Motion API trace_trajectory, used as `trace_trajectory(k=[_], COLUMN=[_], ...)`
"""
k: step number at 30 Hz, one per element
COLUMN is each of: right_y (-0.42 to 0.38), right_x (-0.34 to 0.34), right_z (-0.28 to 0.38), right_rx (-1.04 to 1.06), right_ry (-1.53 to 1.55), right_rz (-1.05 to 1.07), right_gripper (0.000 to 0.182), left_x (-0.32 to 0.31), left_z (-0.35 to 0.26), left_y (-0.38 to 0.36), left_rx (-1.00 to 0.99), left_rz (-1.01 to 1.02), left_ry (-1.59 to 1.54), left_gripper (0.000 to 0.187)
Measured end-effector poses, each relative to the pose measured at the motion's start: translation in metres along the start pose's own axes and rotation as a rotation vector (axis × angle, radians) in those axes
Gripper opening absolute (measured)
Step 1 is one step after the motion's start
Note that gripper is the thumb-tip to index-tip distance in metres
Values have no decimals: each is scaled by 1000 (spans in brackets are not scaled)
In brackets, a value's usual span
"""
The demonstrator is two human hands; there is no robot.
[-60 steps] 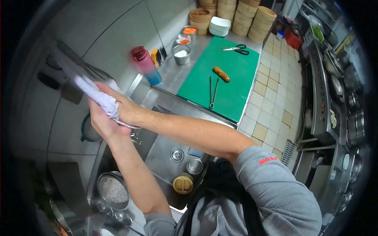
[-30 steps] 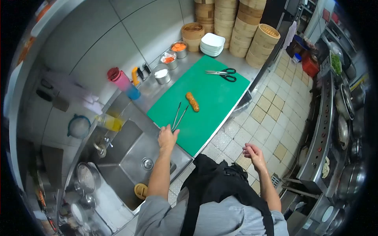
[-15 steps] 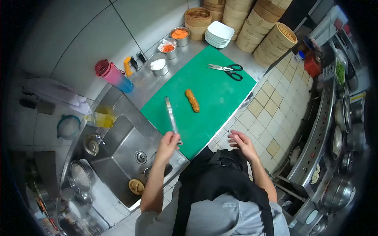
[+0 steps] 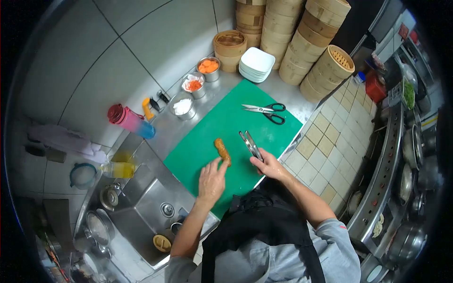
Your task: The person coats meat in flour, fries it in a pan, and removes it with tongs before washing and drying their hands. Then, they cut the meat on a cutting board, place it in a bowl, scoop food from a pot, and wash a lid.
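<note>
A browned, sausage-shaped roll (image 4: 221,148) lies on the green cutting board (image 4: 200,127). My left hand (image 4: 212,181) is at its near end, fingers stretched out and apart, with the fingertips touching or almost touching it; the exact contact is hard to make out. To the right, my right hand (image 4: 267,166) is closed around metal tongs (image 4: 251,145), whose two arms stand apart and point away from me over the board. Between the tong tips there is nothing. Black-handled scissors (image 4: 264,109) lie with blades spread on the far part of the board.
Past the board stand small white dishes (image 4: 257,61), bamboo steamers (image 4: 230,49), and metal cups with carrot slices (image 4: 208,68), orange-red shreds (image 4: 194,86) and a white substance (image 4: 183,107). A pink-blue bottle (image 4: 132,121) and the sink (image 4: 141,203) are left; a stove (image 4: 377,188) is right.
The tongs have passed from my left hand to my right, which came in over the board. My left hand has moved to the roll's near end. The camera view has shifted.
</note>
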State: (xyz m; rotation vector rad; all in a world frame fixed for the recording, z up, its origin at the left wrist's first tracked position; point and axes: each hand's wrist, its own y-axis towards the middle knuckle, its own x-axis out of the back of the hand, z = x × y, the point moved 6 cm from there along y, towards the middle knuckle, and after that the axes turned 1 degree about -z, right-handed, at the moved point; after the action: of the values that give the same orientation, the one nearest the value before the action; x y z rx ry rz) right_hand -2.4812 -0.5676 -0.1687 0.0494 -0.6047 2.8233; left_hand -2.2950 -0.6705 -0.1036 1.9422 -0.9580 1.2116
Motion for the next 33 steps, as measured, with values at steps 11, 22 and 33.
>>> trace_trajectory(k=[11,22,33], right_y=[61,79,31], right_x=[122,171,216], right_z=[-29,-11,-33], right_rx=[360,681,566], right_ry=[-713,-555,-282], right_rz=[9,-84,-422], right_gripper=[60,41,23], left_x=[-83,-46,-67], left_z=[15,19,53], left_y=[85,294,473], left_rx=[-113,321,713], left_rz=[249,-227,-60], left_ry=[338,-189,-199], left_gripper=[35,43,38])
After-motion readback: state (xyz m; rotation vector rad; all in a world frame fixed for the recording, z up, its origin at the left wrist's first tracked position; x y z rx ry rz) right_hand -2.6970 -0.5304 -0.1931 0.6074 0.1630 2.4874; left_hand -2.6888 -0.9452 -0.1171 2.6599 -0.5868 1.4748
